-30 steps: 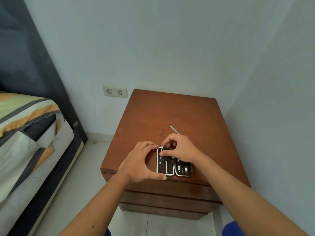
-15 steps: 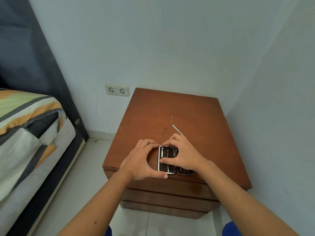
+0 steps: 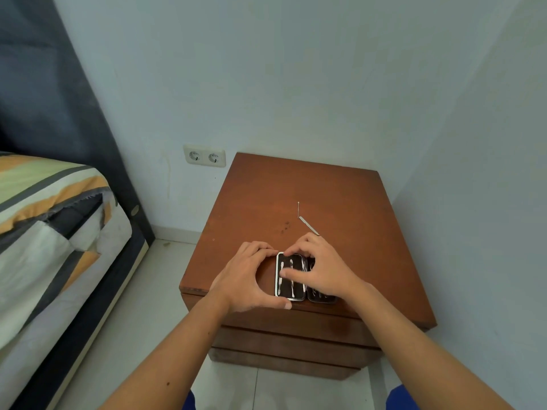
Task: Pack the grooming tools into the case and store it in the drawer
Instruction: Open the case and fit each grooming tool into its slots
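Shifted: right hand (image 3: 321, 269) now lower over open case (image 3: 291, 276), thumb pressing a tool into place | left hand (image 3: 247, 279) curled round case edge, steadying | two tools (image 3: 307, 224) wait beyond right fingertips

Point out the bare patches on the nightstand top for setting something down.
Free: the nightstand top's back strip near the wall, and its left side behind the left hand. Crowded: the front edge, where both hands hold the open case; two loose tools lie mid-top.

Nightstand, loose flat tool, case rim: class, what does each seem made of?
Nightstand: likely wood or veneer, reddish-brown, dull sheen. Flat tool: probably metal, thin, silvery-grey. Case: pale rim, metal or plastic, unclear; dark lining.
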